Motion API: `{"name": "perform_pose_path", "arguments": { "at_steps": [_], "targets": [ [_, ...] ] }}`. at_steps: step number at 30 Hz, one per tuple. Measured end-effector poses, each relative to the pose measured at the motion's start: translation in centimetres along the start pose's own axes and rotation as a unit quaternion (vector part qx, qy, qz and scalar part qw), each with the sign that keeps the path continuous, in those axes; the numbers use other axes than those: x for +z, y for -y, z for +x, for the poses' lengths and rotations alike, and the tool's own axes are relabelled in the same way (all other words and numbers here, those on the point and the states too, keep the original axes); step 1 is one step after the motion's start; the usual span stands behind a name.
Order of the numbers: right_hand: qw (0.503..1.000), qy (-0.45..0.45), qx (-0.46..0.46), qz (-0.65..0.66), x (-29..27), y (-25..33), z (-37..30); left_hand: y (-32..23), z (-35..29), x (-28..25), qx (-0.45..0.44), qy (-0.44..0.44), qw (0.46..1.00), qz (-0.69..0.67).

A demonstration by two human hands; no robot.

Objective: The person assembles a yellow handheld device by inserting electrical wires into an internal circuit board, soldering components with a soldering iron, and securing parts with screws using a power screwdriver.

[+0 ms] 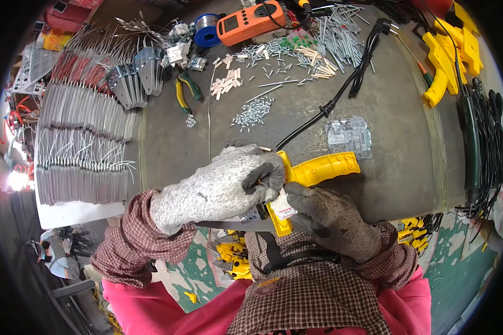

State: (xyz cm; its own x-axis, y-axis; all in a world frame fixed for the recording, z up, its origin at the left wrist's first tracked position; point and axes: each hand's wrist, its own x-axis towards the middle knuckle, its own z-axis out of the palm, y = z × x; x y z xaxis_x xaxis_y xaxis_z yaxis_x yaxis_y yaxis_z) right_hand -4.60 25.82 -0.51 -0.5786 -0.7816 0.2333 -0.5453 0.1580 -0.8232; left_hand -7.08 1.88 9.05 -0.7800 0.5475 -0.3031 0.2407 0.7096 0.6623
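A yellow pistol-shaped plastic tool housing point(324, 169) is held in front of me, just over the near edge of the bench. My left hand point(221, 184), in a light grey speckled glove, is closed at the housing's left side and covers part of it. In a darker, dirty glove, my right hand point(335, 215) curls closed against the lower part of the housing. Beside its fingertips shows a small white piece point(284, 205). A black power cord point(324, 110) with a plug runs across the bench to the housing's top. My fingers hide the housing's inside.
Rows of flat grey wired parts point(84, 181) cover the left. Farther back are green-and-yellow pliers point(189, 92), a solder spool point(207, 30), an orange meter point(248, 23), a screw pile point(253, 113) and long bolts point(343, 36). Yellow housings point(444, 61) and black cords point(489, 139) lie right.
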Motion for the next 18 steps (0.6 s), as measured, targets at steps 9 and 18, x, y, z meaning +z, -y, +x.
{"name": "perform_pose_path", "arguments": {
  "at_steps": [9, 18],
  "targets": [
    [0.998, 0.010, 0.034, 0.048, -0.1, 0.1, 0.1, 0.6, -1.1, -1.2, 0.064, 0.024, 0.995, 0.079],
    [0.997, -0.041, 0.020, 0.070, 0.1, 0.3, 0.1, 1.2, -2.0, -0.8, 0.045, 0.003, 0.999, 0.009]
  ]
}}
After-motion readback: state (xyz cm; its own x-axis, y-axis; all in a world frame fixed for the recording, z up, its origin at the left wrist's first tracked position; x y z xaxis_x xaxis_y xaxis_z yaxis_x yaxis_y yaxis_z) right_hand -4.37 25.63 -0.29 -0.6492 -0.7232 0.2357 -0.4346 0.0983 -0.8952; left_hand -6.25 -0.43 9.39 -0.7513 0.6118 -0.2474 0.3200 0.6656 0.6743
